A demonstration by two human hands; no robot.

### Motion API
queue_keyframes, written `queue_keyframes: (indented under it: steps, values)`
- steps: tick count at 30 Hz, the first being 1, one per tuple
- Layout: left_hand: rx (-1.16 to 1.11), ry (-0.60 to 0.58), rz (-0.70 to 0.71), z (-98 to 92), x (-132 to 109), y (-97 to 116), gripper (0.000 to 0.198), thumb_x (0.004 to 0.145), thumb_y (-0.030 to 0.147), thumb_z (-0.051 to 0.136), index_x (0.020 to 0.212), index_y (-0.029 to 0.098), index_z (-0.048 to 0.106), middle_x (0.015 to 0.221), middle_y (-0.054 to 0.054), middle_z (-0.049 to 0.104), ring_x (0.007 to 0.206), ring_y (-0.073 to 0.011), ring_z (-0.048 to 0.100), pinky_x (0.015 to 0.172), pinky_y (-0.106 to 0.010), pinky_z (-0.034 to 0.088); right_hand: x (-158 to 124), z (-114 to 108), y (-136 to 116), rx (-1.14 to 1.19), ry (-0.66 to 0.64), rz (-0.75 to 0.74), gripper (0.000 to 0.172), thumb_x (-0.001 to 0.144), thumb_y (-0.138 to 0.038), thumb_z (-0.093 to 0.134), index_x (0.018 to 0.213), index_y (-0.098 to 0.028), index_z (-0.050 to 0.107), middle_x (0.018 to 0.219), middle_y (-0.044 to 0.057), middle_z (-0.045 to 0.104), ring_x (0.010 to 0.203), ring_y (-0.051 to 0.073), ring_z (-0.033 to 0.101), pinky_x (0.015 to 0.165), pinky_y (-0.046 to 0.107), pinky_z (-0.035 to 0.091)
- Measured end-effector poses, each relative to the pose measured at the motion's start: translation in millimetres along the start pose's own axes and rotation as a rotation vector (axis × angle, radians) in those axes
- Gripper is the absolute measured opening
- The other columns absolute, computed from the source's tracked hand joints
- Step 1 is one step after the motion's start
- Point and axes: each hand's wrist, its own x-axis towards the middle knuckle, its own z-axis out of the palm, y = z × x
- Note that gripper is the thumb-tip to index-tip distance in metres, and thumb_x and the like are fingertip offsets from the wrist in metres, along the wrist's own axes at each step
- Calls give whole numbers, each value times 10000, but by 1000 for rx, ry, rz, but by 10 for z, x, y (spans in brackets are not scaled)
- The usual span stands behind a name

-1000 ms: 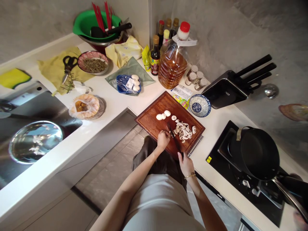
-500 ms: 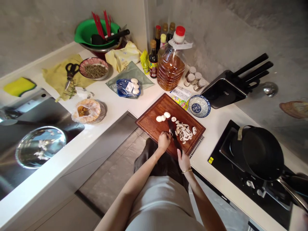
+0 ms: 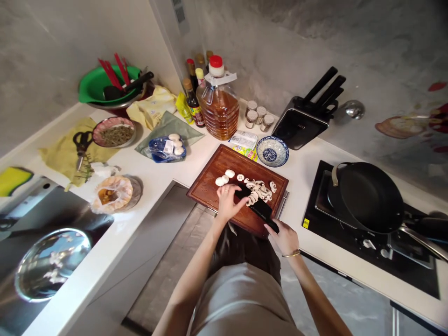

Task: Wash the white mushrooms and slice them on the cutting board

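A wooden cutting board lies on the counter corner. My right hand is closed round the handle of a black knife, whose blade lies low over the board beside the sliced mushrooms. My left hand is over the board with thumb and fingers apart, the fingertips close to the blade's far end. Nothing shows in its grasp. Whole white mushrooms sit at the board's left, just beyond my left fingers.
A patterned bowl and knife block stand behind the board. A large oil bottle and wrapped mushroom tray are back left. The black pan is on the hob at right; a sink is at left.
The view has shifted. My left hand has opened from a closed shape and spread near the blade. The knife has tilted flatter, its blade now against the slices, and my right hand has moved right.
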Motion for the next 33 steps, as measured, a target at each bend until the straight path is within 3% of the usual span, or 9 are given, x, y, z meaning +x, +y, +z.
queue_keyframes:
  steps: [2, 4, 6, 11, 21, 24, 28, 30, 33]
  values:
    - [67, -280, 160, -55, 85, 17, 287, 711, 467, 679, 817, 215, 592, 882, -54, 605, 957, -234, 490, 921, -372, 276, 18, -23, 19, -19, 16, -34, 464, 882, -563, 410, 1027, -202, 661, 866, 64, 720, 735, 164, 662, 624, 234, 397]
    - [117, -472, 263, -27, 180, 16, 330, 699, 516, 673, 697, 204, 569, 769, -41, 600, 876, -219, 487, 867, -355, 270, 33, -39, 38, -40, 26, -57, 449, 881, -557, 421, 1016, -204, 664, 837, 59, 718, 707, 158, 655, 606, 237, 387]
    - [133, -555, 318, 41, 269, 1, 372, 716, 549, 643, 659, 192, 554, 725, -30, 601, 825, -202, 485, 825, -339, 260, 44, -51, 61, -57, 33, -74, 429, 886, -539, 427, 1017, -206, 663, 825, 56, 716, 689, 157, 651, 599, 240, 385]
    - [105, -637, 364, 186, 414, -48, 388, 770, 544, 594, 662, 172, 563, 703, 0, 623, 748, -159, 498, 783, -316, 235, 59, -57, 118, -45, 40, -104, 366, 899, -491, 438, 1009, -213, 649, 849, 42, 712, 729, 165, 657, 632, 242, 407]
    - [198, -557, 385, 449, 590, -14, 322, 868, 435, 510, 683, 191, 608, 793, -20, 662, 854, -188, 547, 889, -359, 263, -73, 44, 11, 97, 18, -152, 311, 890, -471, 467, 990, -228, 633, 921, 45, 711, 807, 183, 668, 706, 258, 460]
    - [219, -387, 286, 308, 628, -52, 276, 906, 378, 449, 819, 214, 653, 872, -38, 680, 901, -201, 553, 883, -364, 299, -154, 107, -1, 162, -39, -100, 354, 894, -498, 432, 990, -226, 637, 892, 58, 719, 772, 200, 682, 674, 267, 467]
    - [267, -41, -8, -52, 631, -378, 273, 901, 323, 428, 1023, 197, 638, 1044, -79, 660, 975, -226, 549, 867, -362, 356, -194, 215, 36, 410, -125, 1, 410, 902, -522, 381, 939, -213, 648, 816, 58, 722, 770, 211, 688, 670, 264, 469]
    - [316, -38, -81, -170, 606, -587, 320, 848, 345, 514, 1119, 198, 604, 1113, -90, 637, 1032, -256, 527, 877, -382, 364, -179, 267, 52, 566, -154, 30, 421, 903, -525, 373, 868, -207, 647, 777, 51, 714, 755, 197, 679, 671, 252, 466]
    - [397, -183, -7, -191, 580, -794, 467, 776, 352, 612, 1217, 212, 548, 1161, -101, 616, 1112, -290, 476, 930, -439, 332, -140, 325, 70, 691, -198, 83, 439, 893, -542, 377, 755, -202, 619, 676, 37, 681, 673, 182, 651, 624, 249, 452]
